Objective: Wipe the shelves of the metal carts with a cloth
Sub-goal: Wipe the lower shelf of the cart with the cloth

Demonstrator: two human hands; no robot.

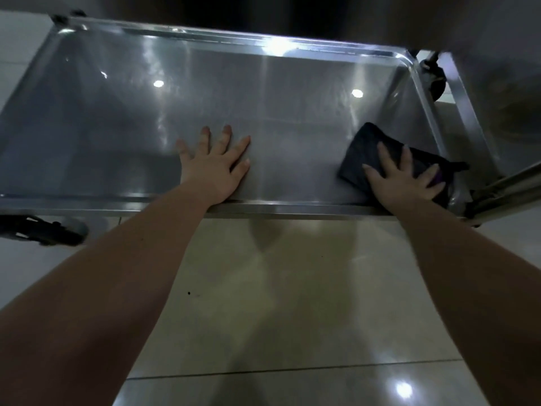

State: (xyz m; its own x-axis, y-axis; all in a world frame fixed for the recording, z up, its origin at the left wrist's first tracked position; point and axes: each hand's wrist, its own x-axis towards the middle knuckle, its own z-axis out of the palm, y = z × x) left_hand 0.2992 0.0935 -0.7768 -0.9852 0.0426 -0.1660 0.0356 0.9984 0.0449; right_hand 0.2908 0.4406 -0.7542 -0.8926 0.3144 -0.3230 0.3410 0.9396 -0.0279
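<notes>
The dark cloth (361, 152) lies folded on the metal shelf (117, 118) of the cart, in the shelf's near right corner, with one edge close to the shelf's right wall and a loose end trailing toward the right rim. The right hand (402, 178) lies on top of the cloth with its fingers spread and straight, pressing it flat against the shelf without curling round it. The left hand (215, 168) rests palm down on the bare metal near the middle of the shelf's near edge, well apart from the cloth, fingers straight and fanned out, holding nothing. Both forearms reach in over the shelf's near rim. The shelf is a shallow steel tray with raised edges, and bright spots of light glint on its surface. A metal tube (509, 186) slants past the shelf's near right corner. A dark caster (55, 230) shows under the shelf's near left corner, and another caster (436, 82) beyond its far right corner. Glossy pale floor tiles (292, 303) lie below the shelf's near edge.
</notes>
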